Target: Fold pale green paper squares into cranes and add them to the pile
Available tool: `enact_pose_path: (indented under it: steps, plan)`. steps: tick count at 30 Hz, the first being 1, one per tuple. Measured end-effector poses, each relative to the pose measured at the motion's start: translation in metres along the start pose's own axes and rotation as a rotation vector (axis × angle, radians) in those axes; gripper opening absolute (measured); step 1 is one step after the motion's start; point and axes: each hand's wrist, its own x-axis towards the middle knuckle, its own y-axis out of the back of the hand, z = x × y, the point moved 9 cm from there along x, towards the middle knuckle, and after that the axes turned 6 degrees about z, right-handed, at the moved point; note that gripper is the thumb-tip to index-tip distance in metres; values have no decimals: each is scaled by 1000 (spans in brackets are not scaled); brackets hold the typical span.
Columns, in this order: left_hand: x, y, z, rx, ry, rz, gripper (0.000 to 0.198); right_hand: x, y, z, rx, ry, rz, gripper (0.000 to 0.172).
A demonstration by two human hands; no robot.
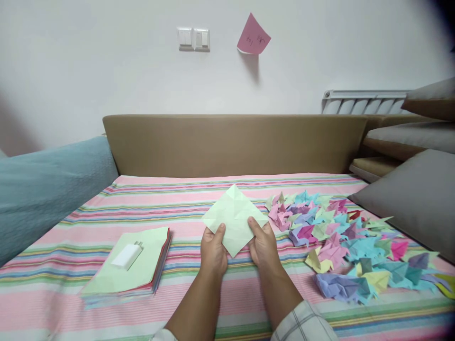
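A pale green square of paper (234,213) with crease lines is held up in the middle, turned so one corner points away from me. My left hand (214,248) pinches its lower left edge, thumb on top and fingers underneath. On the opposite side, my right hand (262,241) grips the lower right edge the same way. To the right lies a spread of folded paper cranes (330,237) in pink, blue, purple, green and yellow. A stack of coloured paper sheets (103,274) rests at the left, and a white charger plug (127,256) sits on top of it.
A striped cloth (188,303) covers the seat under everything. Behind it rises a brown backrest (234,147). Grey cushions (412,199) pile up at the right, and a blue-covered armrest (53,184) bounds the left. A pink note (253,37) hangs on the wall near light switches (194,39).
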Motion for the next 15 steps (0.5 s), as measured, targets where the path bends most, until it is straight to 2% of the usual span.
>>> enact_pose_path:
  steps: [3, 7, 11, 15]
  plan:
    - [0, 0, 4, 30, -67, 12, 46, 0, -1, 3, -20, 13, -26, 65]
    - [-2, -2, 6, 62, -101, -12, 51, 3, 8, 4, -75, 70, 30, 77]
    - [-3, -3, 10, 105, -109, -12, 64, 4, 16, 1, -172, 118, 94, 78]
    - [-2, 5, 11, 148, -138, 75, 64, 2, 16, -1, -260, 132, 112, 74]
